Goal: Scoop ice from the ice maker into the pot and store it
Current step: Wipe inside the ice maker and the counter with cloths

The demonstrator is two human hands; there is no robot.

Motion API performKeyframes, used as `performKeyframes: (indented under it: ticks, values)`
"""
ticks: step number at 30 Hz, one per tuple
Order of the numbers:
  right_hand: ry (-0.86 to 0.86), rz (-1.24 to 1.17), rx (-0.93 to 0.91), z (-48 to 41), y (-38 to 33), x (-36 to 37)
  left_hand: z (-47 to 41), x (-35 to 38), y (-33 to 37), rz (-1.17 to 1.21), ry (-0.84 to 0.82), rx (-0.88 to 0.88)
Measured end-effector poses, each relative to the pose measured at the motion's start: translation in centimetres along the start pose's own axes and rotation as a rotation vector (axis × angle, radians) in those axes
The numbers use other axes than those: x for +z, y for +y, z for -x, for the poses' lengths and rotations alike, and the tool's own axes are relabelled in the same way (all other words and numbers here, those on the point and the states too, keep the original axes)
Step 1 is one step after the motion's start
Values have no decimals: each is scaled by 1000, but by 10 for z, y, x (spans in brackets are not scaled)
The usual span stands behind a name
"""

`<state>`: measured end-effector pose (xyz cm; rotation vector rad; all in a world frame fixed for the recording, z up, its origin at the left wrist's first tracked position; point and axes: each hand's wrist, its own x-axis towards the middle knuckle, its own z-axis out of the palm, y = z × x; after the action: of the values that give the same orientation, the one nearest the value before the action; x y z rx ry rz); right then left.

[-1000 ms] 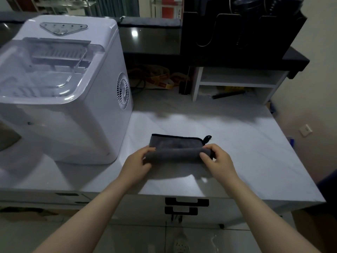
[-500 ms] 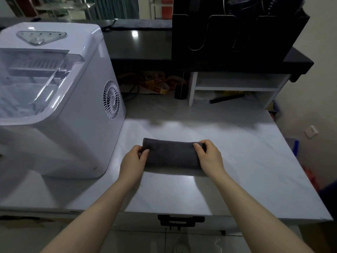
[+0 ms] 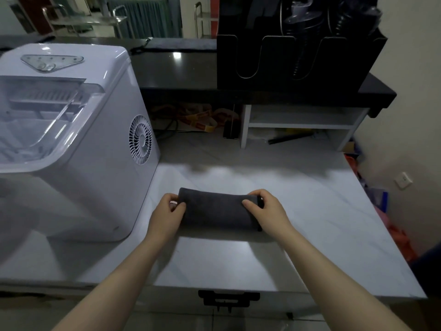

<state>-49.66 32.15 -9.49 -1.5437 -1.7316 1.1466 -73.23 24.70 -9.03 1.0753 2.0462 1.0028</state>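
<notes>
Pale tabletop beside the ice maker: left hand and right hand grip the grey cloth, now folded over once more; probably tidying, no pot visible.

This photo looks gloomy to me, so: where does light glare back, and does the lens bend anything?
Head view: dim overall, with a pale glare patch on the counter just nearer than the grey cloth and a small bright spot on the dark shelf. Same view: the wide lens bows the ice maker and the counter's edges; under the shelf lies deep shadow.
</notes>
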Motion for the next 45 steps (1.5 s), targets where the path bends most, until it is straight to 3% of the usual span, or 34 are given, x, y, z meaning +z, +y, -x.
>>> performKeyframes:
  ticks: [3,6,8,11,13,16,18,27,30,33,39,45]
  values:
    - [15,55,-28,3,-1,7,13,1,-1,-36,57,169]
    - [7,95,-10,1,-2,10,16,9,0,-394,100,605]
    - [-2,137,20,1,-3,13,13,18,0,-664,15,738]
    - [51,353,-50,4,-5,15,9,28,0,-913,-127,654]
    - [96,570,-295,6,-8,18,6,32,-4,-941,-157,593]
    - [-145,766,-496,11,-11,25,5,32,-9,-958,-159,567]
    - [-253,821,-447,13,-6,29,6,31,-12,-976,-178,565]
    - [-297,770,-375,4,-8,23,-6,21,-1,-983,-269,642]
    - [-315,729,-303,2,-13,18,-20,22,11,-996,-203,671]
    - [-275,555,-205,1,-15,18,-33,30,31,-956,-90,591]
    - [-159,440,-115,4,-19,25,-28,56,51,-425,-73,258]
    - [-195,386,-101,6,-24,39,-16,59,31,-203,-279,246]
